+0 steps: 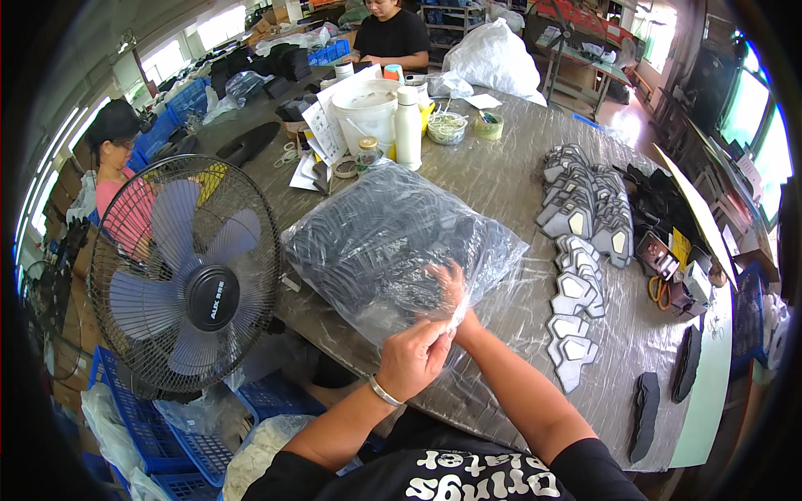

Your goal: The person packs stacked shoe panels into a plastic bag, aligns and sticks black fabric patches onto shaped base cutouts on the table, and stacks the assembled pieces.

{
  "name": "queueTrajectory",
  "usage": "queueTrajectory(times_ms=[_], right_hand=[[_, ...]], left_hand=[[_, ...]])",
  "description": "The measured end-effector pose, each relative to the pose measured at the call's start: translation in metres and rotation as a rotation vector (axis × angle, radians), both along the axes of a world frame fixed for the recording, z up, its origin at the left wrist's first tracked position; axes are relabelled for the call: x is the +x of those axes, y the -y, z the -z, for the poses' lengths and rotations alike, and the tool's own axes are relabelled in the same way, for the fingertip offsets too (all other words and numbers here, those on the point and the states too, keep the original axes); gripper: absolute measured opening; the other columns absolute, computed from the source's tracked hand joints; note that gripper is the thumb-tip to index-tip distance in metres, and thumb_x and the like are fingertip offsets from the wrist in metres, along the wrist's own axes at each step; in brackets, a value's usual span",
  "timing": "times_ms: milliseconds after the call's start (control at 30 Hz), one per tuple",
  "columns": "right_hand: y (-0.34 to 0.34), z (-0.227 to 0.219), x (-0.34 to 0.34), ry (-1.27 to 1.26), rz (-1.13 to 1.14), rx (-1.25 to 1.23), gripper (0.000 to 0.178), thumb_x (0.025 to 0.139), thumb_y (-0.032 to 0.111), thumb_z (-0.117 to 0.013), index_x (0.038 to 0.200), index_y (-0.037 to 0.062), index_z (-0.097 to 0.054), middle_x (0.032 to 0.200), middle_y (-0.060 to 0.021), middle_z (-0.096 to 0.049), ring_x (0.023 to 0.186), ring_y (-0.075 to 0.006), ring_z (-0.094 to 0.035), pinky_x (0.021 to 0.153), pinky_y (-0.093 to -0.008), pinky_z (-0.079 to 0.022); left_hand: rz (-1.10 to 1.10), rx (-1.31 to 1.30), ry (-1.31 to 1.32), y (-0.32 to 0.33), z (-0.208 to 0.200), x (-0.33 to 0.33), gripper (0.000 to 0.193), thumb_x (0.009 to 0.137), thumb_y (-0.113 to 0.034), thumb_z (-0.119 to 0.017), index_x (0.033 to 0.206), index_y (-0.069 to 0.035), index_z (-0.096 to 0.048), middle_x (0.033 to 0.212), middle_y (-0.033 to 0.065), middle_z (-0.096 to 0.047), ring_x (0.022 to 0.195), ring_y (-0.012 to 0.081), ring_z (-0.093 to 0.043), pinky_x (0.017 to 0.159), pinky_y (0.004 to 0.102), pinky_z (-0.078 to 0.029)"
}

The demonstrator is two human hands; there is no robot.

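1. A clear plastic bag (393,238) stuffed with dark pieces lies on the counter (501,179), near its front edge.
2. The left hand (413,357) pinches the bag's open edge in a closed grip.
3. The right hand (449,288) reaches inside the bag's mouth; its grip cannot be told through the film.
4. Grey shaped pieces (585,209) lie to the right.

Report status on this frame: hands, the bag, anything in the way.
Left hand pinching the clear plastic bag mouth; right hand inside it. Bag full of dark pieces, on table. Fan close at left, not touching.
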State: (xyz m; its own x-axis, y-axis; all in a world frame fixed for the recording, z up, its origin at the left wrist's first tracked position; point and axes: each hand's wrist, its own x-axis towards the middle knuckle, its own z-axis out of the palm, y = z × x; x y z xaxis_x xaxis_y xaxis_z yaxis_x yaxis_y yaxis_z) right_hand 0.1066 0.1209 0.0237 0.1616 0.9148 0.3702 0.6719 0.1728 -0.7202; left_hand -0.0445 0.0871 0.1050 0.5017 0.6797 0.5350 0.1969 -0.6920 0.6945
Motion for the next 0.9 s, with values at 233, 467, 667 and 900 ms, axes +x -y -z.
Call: queueTrajectory(times_ms=[233, 467, 667, 900], right_hand=[[0.044, -0.031, 0.038, -1.067, -0.053, -0.069, 0.085, 0.071, -0.002, -0.079, 0.144, 0.0075, -0.035, 0.107, -0.0068, -0.060, 0.095, -0.0150, -0.061, 0.084, -0.0311, -0.052], [0.007, -0.038, 0.038, -1.199, -0.164, -0.047, 0.103, 0.071, -0.001, -0.079, 0.154, 0.0098, -0.020, 0.116, -0.0105, -0.060, 0.102, -0.0191, -0.060, 0.090, -0.0328, -0.050], [-0.049, -0.049, 0.037, -1.018, -0.208, -0.199, 0.108, 0.069, 0.004, -0.083, 0.155, 0.0099, -0.018, 0.125, -0.0139, -0.058, 0.108, -0.0208, -0.059, 0.094, -0.0348, -0.049], [-0.115, -0.071, 0.051, -0.647, -0.292, 0.059, 0.097, 0.067, 0.010, -0.085, 0.147, 0.0026, -0.031, 0.129, -0.0137, -0.054, 0.118, -0.0208, -0.052, 0.101, -0.0361, -0.044]], left_hand=[[-0.158, 0.076, -0.230, -0.011, -0.016, 0.024, 0.027, 0.085, -0.013, -0.069, 0.111, -0.008, -0.066, 0.068, 0.0074, -0.063, 0.061, 0.0284, -0.064, 0.055, 0.0385, -0.050], [-0.083, 0.380, 0.046, -0.023, -0.046, 0.027, 0.025, 0.082, -0.002, -0.069, 0.107, -0.006, -0.072, 0.064, 0.0049, -0.054, 0.053, 0.0228, -0.052, 0.052, 0.0348, -0.045], [-0.073, 0.302, 0.133, -0.016, -0.058, 0.004, 0.028, 0.080, 0.006, -0.070, 0.106, -0.003, -0.072, 0.064, 0.0054, -0.057, 0.052, 0.0178, -0.050, 0.048, 0.0301, -0.040], [-0.110, 0.266, 0.193, -0.027, -0.069, 0.003, 0.023, 0.081, 0.006, -0.069, 0.103, -0.001, -0.072, 0.061, 0.0037, -0.054, 0.049, 0.0142, -0.047, 0.047, 0.0266, -0.038]])
